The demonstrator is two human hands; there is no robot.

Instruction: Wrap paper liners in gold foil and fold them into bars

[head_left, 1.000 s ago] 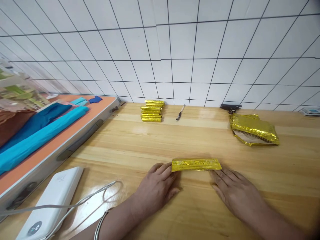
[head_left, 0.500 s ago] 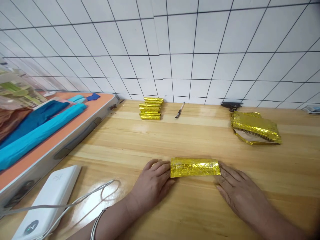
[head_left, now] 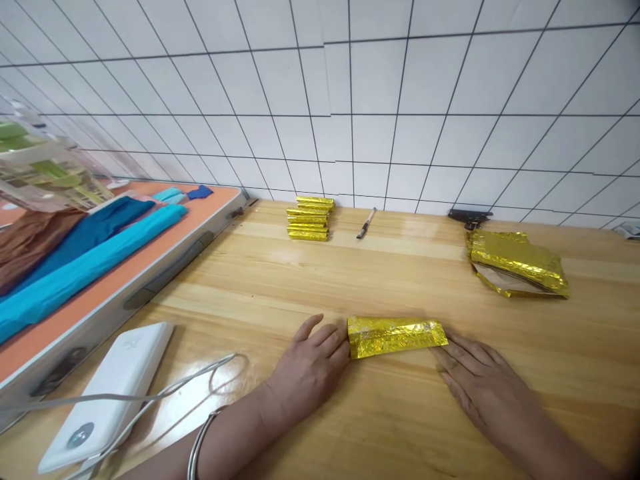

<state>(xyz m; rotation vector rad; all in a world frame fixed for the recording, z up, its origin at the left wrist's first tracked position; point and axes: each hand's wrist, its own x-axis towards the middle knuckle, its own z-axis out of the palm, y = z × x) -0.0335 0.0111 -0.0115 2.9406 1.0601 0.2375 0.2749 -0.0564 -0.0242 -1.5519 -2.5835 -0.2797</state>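
Gold foil strip (head_left: 397, 335) front and centre on the wooden table (head_left: 225, 287), lying slightly skewed between both hands. Going left to right: rolled turquoise cloth (head_left: 100, 267) on an orange surface (head_left: 117, 273), then a white power bank (head_left: 113, 393) plus cable (head_left: 185, 385). Next, a row of narrow foil pieces (head_left: 307, 228) near the wall – apparently already folded. Left hand (head_left: 310, 367) at the strip's left end, fingers partly curled, little finger lifted – can't tell about a pinch. Pen (head_left: 367, 224) close to the narrow pieces. Right hand (head_left: 487, 380) at the other end, fingers long and close together, grip also impossible to tell. Far right, a wider foil pile (head_left: 520, 260) beside a black object (head_left: 470, 216), seemingly unworked, so probably only partway through overall
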